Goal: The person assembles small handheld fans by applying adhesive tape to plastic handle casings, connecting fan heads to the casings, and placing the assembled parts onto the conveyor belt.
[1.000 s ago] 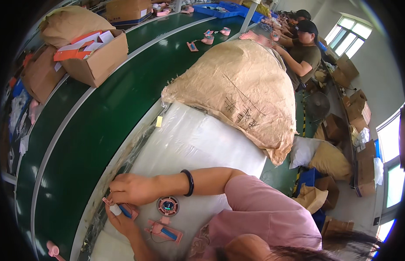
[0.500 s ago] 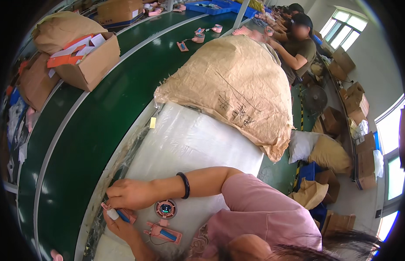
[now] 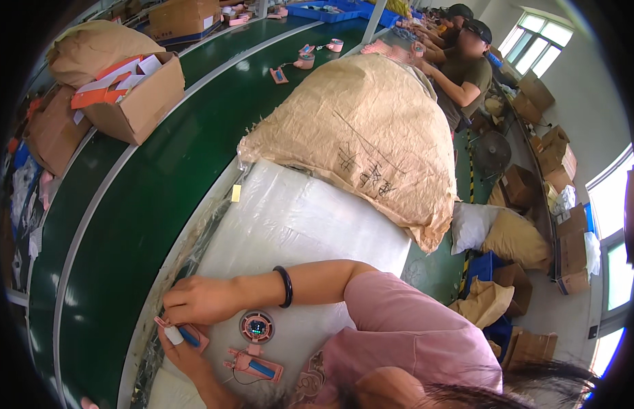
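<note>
A: What do we log as changed since a second ago?
B: Little. Our view drifted slightly; the pink piece (image 3: 90, 404) at the bottom-left edge is nearly cut off now.
A: Hands?
B: Same pose. Left hand (image 3: 184, 359): fingers grasping the blue-stripped part (image 3: 189, 336), near the left edge of the worktop (image 3: 289, 211). Right hand (image 3: 199, 300): fingers curled at that part's upper end; we can't tell if they grip.
A: Alongside?
B: Unmoved: round lit disc (image 3: 256, 328) and second pink part (image 3: 254, 366), on the worktop, right of the left hand.
</note>
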The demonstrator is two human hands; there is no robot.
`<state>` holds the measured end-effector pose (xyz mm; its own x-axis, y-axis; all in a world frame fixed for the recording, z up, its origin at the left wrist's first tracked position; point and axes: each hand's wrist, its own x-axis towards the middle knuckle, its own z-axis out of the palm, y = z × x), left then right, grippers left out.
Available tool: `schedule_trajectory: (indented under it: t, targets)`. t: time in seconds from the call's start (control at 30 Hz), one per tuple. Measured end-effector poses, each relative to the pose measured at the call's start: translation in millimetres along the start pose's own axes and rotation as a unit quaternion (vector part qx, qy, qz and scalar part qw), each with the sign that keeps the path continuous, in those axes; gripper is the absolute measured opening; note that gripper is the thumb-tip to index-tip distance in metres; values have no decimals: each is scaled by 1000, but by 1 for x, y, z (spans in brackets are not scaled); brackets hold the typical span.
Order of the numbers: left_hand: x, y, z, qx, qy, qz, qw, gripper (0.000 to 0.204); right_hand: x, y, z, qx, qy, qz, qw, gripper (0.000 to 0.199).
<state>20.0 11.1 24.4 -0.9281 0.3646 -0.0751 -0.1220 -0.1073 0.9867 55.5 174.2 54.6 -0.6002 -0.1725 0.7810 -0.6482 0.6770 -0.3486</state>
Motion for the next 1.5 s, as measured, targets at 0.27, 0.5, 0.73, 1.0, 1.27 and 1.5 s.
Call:
schedule_trajectory:
  t: [0.27, 0.5, 0.73, 1.0, 1.27, 1.5]
  targets:
    - [10, -18, -22, 100, -31, 52, 993, 41, 3, -2, 1, 70, 22, 23, 997, 14]
    - [1, 6, -2, 83, -53, 40, 994, 42, 3, -2, 2, 69, 29, 28, 997, 12]
    - [4, -1, -7, 55, -59, 8, 997, 44, 2, -1, 1, 72, 23, 20, 997, 12]
    - [3, -12, -12, 129, -6, 48, 990, 46, 5, -3, -4, 15, 1, 7, 1000, 9]
    - [5, -7, -17, 59, -79, -17, 995, 46, 8, -5, -7, -32, -1, -15, 999, 13]
    - [-3, 8, -1, 165, -14, 31, 986, 47, 8, -5, -9, -47, -14, -26, 998, 14]
